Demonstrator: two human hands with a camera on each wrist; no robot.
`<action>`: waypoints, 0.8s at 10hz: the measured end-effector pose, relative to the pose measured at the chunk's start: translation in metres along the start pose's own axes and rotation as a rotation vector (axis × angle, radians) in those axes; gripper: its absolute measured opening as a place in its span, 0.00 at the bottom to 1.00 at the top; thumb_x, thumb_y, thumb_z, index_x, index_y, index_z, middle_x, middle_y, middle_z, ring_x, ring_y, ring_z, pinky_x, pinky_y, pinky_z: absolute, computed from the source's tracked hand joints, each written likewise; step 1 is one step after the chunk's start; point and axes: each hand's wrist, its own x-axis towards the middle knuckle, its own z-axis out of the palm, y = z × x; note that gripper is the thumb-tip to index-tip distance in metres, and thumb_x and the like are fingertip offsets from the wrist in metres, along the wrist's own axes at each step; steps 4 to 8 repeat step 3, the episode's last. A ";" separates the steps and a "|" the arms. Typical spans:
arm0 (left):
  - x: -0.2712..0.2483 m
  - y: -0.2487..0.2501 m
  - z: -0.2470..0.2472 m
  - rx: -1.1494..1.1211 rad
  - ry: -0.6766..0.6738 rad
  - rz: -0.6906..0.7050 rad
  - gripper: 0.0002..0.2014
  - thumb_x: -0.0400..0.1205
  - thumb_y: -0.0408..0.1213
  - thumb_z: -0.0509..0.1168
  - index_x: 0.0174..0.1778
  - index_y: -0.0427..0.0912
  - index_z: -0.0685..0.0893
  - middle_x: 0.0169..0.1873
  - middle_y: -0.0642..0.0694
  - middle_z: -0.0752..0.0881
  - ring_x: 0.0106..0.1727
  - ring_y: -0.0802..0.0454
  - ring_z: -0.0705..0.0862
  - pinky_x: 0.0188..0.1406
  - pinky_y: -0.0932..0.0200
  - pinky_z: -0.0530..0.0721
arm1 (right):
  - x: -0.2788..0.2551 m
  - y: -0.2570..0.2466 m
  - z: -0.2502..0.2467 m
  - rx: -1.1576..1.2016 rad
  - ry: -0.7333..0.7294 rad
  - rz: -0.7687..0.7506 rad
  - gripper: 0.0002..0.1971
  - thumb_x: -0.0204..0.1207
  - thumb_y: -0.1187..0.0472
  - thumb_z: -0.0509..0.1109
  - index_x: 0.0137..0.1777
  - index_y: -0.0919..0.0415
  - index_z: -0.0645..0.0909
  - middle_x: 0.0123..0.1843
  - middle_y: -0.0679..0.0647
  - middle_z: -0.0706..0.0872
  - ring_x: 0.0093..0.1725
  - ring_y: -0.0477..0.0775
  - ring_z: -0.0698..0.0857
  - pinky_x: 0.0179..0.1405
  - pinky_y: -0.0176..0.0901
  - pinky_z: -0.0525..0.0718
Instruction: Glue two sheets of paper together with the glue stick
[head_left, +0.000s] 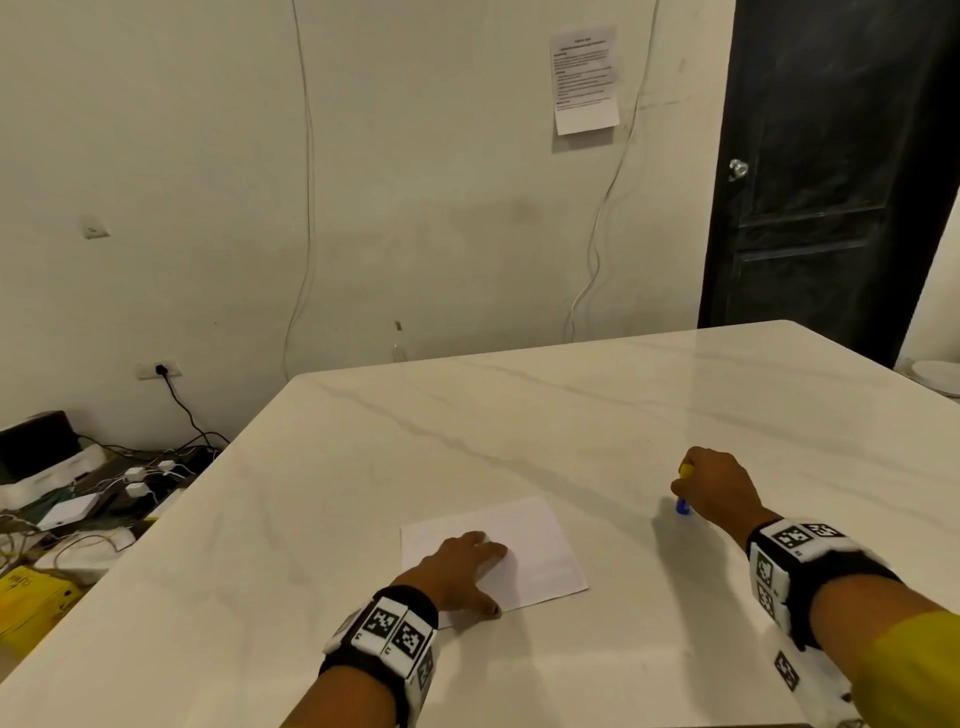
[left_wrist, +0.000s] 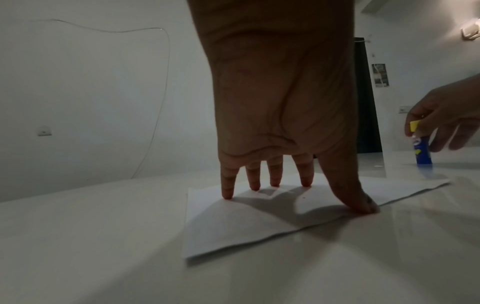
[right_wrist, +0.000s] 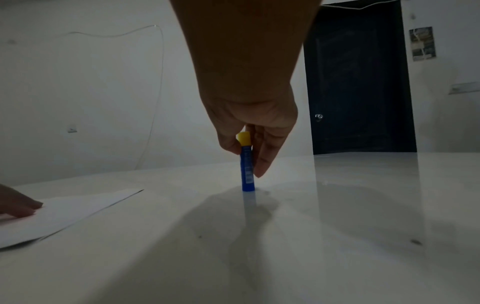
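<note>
Meanwhile right hand pinches upright glue stick.

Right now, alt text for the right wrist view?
The right hand pinches a blue glue stick with a yellow cap, standing upright on the white table. At far left, white paper lies flat under the left hand's fingertips.

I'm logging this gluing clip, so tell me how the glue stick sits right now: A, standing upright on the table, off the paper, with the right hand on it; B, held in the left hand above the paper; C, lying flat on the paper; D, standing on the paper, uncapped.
A: the glue stick stands upright on the table, capped, held by the right hand, apart from the paper.
</note>
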 end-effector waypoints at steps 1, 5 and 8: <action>0.000 0.004 0.001 -0.020 -0.013 0.025 0.41 0.75 0.46 0.71 0.81 0.56 0.55 0.84 0.50 0.49 0.84 0.46 0.50 0.82 0.42 0.57 | -0.005 0.003 0.004 0.021 0.002 -0.006 0.09 0.70 0.68 0.71 0.37 0.62 0.71 0.45 0.67 0.85 0.41 0.63 0.78 0.39 0.49 0.75; 0.007 0.012 -0.019 0.046 -0.057 0.051 0.40 0.72 0.48 0.74 0.78 0.58 0.61 0.79 0.50 0.57 0.79 0.45 0.58 0.78 0.39 0.62 | -0.006 0.008 0.009 0.075 -0.058 0.025 0.15 0.69 0.65 0.75 0.53 0.67 0.75 0.50 0.66 0.85 0.46 0.65 0.81 0.43 0.49 0.78; 0.007 0.012 -0.019 0.046 -0.057 0.051 0.40 0.72 0.48 0.74 0.78 0.58 0.61 0.79 0.50 0.57 0.79 0.45 0.58 0.78 0.39 0.62 | -0.006 0.008 0.009 0.075 -0.058 0.025 0.15 0.69 0.65 0.75 0.53 0.67 0.75 0.50 0.66 0.85 0.46 0.65 0.81 0.43 0.49 0.78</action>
